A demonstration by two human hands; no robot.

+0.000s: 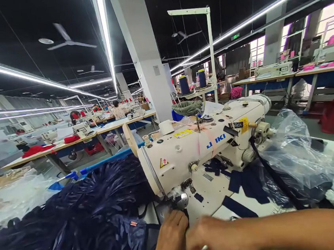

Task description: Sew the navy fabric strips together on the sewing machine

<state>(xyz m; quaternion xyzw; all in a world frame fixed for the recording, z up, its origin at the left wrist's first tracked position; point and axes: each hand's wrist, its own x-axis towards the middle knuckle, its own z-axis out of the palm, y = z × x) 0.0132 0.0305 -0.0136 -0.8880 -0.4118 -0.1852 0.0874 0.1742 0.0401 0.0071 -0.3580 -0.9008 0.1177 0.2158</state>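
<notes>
A white industrial sewing machine (pixel 184 147) stands in front of me, its needle area low at the left end of the head. My left hand (pixel 172 232) is at the needle area with its fingers curled down, at a dark navy piece of fabric that shows only in part. Close beside it on the right, my right hand (pixel 210 237) is closed and smeared by motion. A small shiny spot shows at its fingers; what it holds is hidden. A large heap of navy garments (pixel 83 213) lies to the left of the machine.
Navy fabric pieces (pixel 247 184) lie on the machine bed and table. A clear plastic bag (pixel 301 150) is at the right. Navy thread cones (pixel 184 85) stand behind the machine under a white thread stand (pixel 212 52). Other sewing tables and people are farther back.
</notes>
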